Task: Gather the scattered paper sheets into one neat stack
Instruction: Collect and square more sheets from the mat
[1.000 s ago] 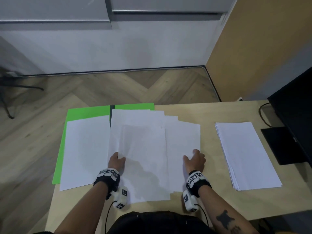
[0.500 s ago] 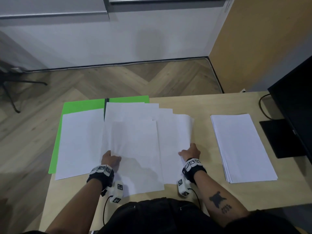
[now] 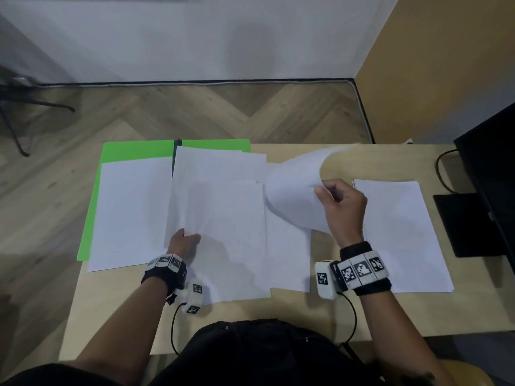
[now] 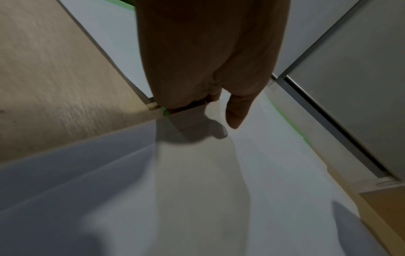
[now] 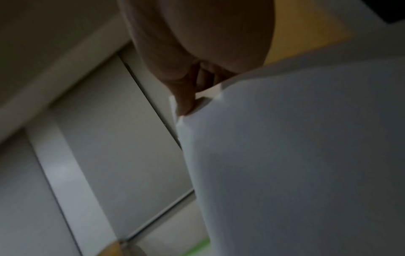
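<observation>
Right of centre, the right hand (image 3: pixel 341 207) pinches a curled sheet (image 3: pixel 295 196) between thumb and fingers, lifted off the desk (image 3: pixel 278 321); lower left, the left hand (image 3: pixel 184 243) grips the overlapping sheets (image 3: pixel 223 218), fingers curled under their edge

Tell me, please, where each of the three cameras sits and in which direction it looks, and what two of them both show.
Head: worn on the head, looks down at the table; both forearms, left hand and right hand show.
Left wrist: looks along the left hand resting on flat sheets.
Right wrist: looks along the right hand pinching a lifted sheet.
Shared: head and right wrist both show the lifted sheet.
</observation>
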`<act>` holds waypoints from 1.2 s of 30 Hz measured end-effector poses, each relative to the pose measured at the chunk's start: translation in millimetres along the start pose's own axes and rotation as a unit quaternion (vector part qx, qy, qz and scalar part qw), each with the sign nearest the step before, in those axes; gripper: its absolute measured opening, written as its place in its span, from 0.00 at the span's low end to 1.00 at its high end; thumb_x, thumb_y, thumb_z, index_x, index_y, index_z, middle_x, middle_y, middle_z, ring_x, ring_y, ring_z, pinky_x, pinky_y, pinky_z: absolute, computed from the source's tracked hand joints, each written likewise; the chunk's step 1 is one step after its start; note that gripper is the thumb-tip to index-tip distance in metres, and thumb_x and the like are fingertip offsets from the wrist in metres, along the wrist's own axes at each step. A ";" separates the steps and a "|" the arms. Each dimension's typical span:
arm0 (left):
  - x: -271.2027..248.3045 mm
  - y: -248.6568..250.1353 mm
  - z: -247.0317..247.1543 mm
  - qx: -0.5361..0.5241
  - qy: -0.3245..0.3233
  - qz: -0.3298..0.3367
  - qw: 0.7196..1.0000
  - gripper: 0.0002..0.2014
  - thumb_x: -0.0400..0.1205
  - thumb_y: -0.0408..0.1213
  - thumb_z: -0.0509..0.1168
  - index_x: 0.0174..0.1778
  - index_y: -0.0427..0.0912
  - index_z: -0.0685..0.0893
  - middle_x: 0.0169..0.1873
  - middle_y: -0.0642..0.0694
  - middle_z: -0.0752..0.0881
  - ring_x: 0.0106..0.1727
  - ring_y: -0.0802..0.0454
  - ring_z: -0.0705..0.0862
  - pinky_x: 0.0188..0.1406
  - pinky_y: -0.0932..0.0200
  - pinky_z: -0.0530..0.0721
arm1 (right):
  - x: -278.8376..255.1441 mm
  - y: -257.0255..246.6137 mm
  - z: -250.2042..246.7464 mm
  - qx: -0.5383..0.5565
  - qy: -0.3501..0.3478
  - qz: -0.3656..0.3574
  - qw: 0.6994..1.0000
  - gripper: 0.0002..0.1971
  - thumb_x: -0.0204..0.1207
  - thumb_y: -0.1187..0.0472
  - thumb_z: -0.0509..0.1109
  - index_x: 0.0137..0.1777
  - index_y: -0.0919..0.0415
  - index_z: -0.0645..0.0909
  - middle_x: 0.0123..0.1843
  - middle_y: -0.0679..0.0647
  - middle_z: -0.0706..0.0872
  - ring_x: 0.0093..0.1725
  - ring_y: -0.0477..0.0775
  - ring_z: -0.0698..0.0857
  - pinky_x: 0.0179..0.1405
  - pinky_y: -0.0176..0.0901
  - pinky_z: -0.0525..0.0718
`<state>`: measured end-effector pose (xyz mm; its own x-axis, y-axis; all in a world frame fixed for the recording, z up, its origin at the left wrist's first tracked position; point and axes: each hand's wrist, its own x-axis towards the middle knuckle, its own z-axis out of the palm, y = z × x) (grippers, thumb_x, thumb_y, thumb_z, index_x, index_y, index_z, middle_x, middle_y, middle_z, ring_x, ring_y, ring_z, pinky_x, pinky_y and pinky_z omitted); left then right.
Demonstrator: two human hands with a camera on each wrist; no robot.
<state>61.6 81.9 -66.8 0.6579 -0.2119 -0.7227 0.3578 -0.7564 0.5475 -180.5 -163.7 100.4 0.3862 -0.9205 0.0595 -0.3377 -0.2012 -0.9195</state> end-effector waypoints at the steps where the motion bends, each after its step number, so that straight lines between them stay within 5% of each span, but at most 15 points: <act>1: 1.3 -1.8 0.1 -0.014 -0.001 0.002 1.000 0.06 0.83 0.30 0.64 0.44 0.32 0.75 0.35 0.43 0.74 0.34 0.50 0.71 0.41 0.57 0.69 | -4.5 -16.6 -1.2 0.031 -0.033 -0.009 0.999 0.00 0.74 0.70 0.76 0.43 0.68 0.88 0.36 0.58 0.89 0.36 0.46 0.82 0.39 0.34 0.79; 6: -0.2 -3.5 -8.6 -0.084 -0.013 0.003 0.996 0.16 0.81 0.32 0.64 0.31 0.44 0.65 0.29 0.44 0.68 0.33 0.49 0.66 0.34 0.55 0.63 | -13.6 -63.2 3.0 0.281 -0.134 0.063 0.948 0.03 0.73 0.71 0.75 0.45 0.66 0.87 0.39 0.53 0.90 0.39 0.50 0.86 0.42 0.37 0.84; 9: 0.2 -6.9 -16.4 -0.090 -0.041 -0.001 0.995 0.10 0.80 0.34 0.65 0.34 0.42 0.72 0.29 0.43 0.71 0.33 0.48 0.69 0.32 0.55 0.64 | -12.1 -45.2 29.4 0.356 -0.116 0.151 0.915 0.07 0.69 0.65 0.78 0.46 0.63 0.87 0.40 0.57 0.89 0.38 0.53 0.84 0.44 0.43 0.83; 12: 0.6 -9.8 -19.7 -0.095 -0.059 -0.012 0.994 0.08 0.74 0.41 0.66 0.38 0.40 0.79 0.34 0.39 0.80 0.38 0.45 0.75 0.37 0.52 0.72 | -17.8 -15.0 64.7 0.305 -0.108 0.210 0.923 0.06 0.74 0.74 0.75 0.48 0.67 0.85 0.39 0.57 0.88 0.37 0.50 0.84 0.41 0.41 0.83; 14: -14.0 -0.9 -21.8 -0.124 -0.063 -0.024 0.990 0.08 0.79 0.39 0.66 0.37 0.39 0.82 0.36 0.38 0.85 0.39 0.43 0.80 0.42 0.51 0.77 | -26.3 12.1 85.0 0.223 -0.145 0.258 0.929 0.06 0.75 0.74 0.74 0.44 0.63 0.83 0.33 0.49 0.87 0.31 0.45 0.82 0.32 0.33 0.80; 19: -14.9 1.1 -19.4 -0.226 -0.062 -0.065 0.970 0.10 0.83 0.37 0.59 0.35 0.45 0.74 0.33 0.44 0.76 0.29 0.47 0.75 0.28 0.62 0.76 | -47.9 86.7 119.6 -0.008 -0.168 0.350 0.921 0.16 0.72 0.65 0.78 0.28 0.56 0.75 0.30 0.52 0.79 0.33 0.53 0.77 0.35 0.39 0.77; 22: -18.6 5.4 -18.3 -0.265 -0.077 -0.067 0.959 0.19 0.89 0.48 0.52 0.46 0.42 0.84 0.37 0.44 0.87 0.38 0.47 0.84 0.35 0.57 0.79 | -57.1 104.3 129.2 -0.138 -0.174 0.345 0.912 0.15 0.71 0.64 0.76 0.29 0.55 0.73 0.31 0.51 0.78 0.33 0.55 0.81 0.40 0.40 0.79; 23: -20.1 6.0 -18.5 -0.270 -0.086 -0.067 0.957 0.22 0.90 0.50 0.50 0.49 0.41 0.85 0.39 0.44 0.89 0.40 0.46 0.86 0.36 0.57 0.81 | -58.9 105.6 130.6 -0.168 -0.178 0.339 0.908 0.11 0.71 0.65 0.74 0.32 0.55 0.75 0.33 0.51 0.80 0.37 0.49 0.67 0.42 0.41 0.81; 24: -22.5 7.2 -19.0 -0.268 -0.099 -0.061 0.956 0.23 0.89 0.52 0.51 0.51 0.40 0.86 0.40 0.43 0.90 0.41 0.45 0.87 0.37 0.56 0.83 | -60.1 104.2 131.7 -0.188 -0.182 0.333 0.906 0.07 0.71 0.66 0.71 0.37 0.55 0.78 0.37 0.51 0.81 0.59 0.59 0.86 0.44 0.43 0.82; 25: -24.6 8.6 -20.2 -0.256 -0.101 -0.055 0.960 0.23 0.88 0.53 0.54 0.53 0.38 0.86 0.44 0.41 0.90 0.45 0.42 0.88 0.42 0.54 0.85 | -60.7 103.6 132.9 -0.198 -0.186 0.325 0.906 0.06 0.73 0.68 0.67 0.42 0.56 0.80 0.41 0.51 0.82 0.44 0.59 0.86 0.45 0.42 0.81; 27: -16.9 6.4 -20.3 -0.185 -0.088 -0.036 0.978 0.26 0.79 0.54 0.65 0.57 0.31 0.83 0.49 0.38 0.86 0.50 0.37 0.85 0.54 0.49 0.82 | -62.5 102.9 136.8 -0.208 -0.201 0.294 0.911 0.12 0.74 0.72 0.62 0.51 0.58 0.82 0.47 0.52 0.84 0.47 0.58 0.83 0.45 0.40 0.78; 30: -9.7 2.5 -20.2 -0.050 -0.041 0.018 0.998 0.21 0.65 0.55 0.66 0.38 0.39 0.75 0.37 0.41 0.75 0.39 0.46 0.74 0.43 0.53 0.71 | -65.5 101.8 140.9 -0.230 -0.230 0.242 0.914 0.15 0.71 0.74 0.59 0.51 0.59 0.82 0.44 0.54 0.85 0.47 0.60 0.83 0.43 0.41 0.77; 33: -13.3 -0.1 -17.7 0.006 -0.006 0.068 0.998 0.22 0.71 0.58 0.71 0.46 0.43 0.76 0.47 0.28 0.86 0.48 0.32 0.85 0.52 0.46 0.81 | -67.6 101.8 141.9 -0.231 -0.254 0.221 0.913 0.15 0.71 0.73 0.62 0.48 0.55 0.83 0.39 0.47 0.81 0.44 0.55 0.80 0.43 0.39 0.75; 36: -30.9 9.6 -16.5 0.019 -0.022 0.133 0.991 0.19 0.81 0.44 0.70 0.60 0.35 0.75 0.61 0.19 0.79 0.66 0.26 0.79 0.62 0.40 0.79 | -72.2 102.7 137.8 -0.202 -0.237 0.215 0.926 0.08 0.66 0.71 0.65 0.39 0.57 0.79 0.32 0.46 0.76 0.38 0.54 0.76 0.36 0.39 0.71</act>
<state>55.7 91.4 -32.3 0.6955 -0.4338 -0.5728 0.1494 -0.6925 0.7058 -124.8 -71.8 -51.9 0.4418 -0.7135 -0.5438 -0.8041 -0.0461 -0.5927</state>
